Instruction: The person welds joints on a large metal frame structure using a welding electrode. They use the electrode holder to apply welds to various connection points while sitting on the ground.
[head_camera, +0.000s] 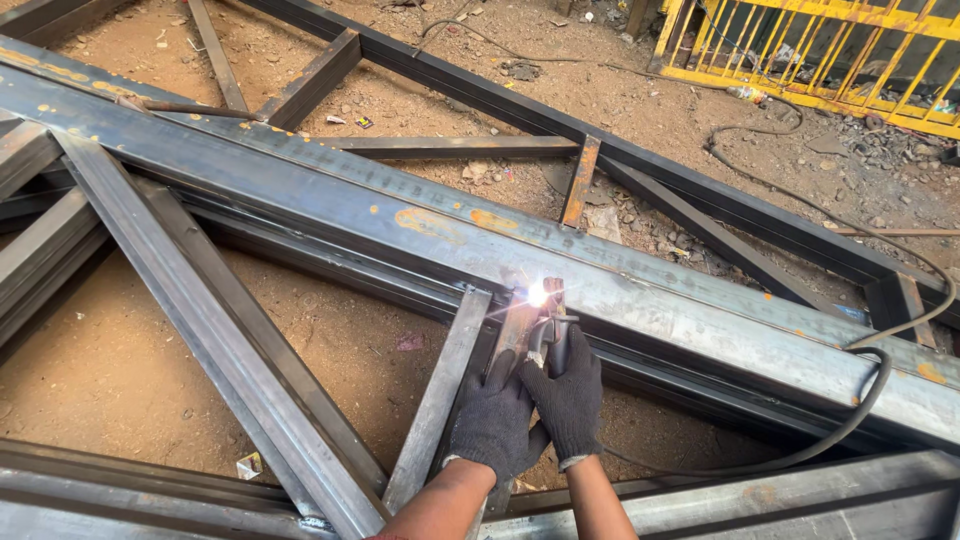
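Two gloved hands weld at the long steel beam's near edge.

The left hand (492, 420) and right hand (570, 400), pressed side by side, close around the electrode holder (545, 335); its tip sparks (538, 293) where an upright strut (440, 395) meets the beam (330, 195). A black cable (860, 410) seems to trail rightward.

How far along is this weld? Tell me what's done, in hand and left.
Done: the steel frame is laid out, its slanted bars in place. In hand: the left hand and right hand hold the welding holder, its arc burning at the upright bar and beam. Left: finished seams can't be judged.
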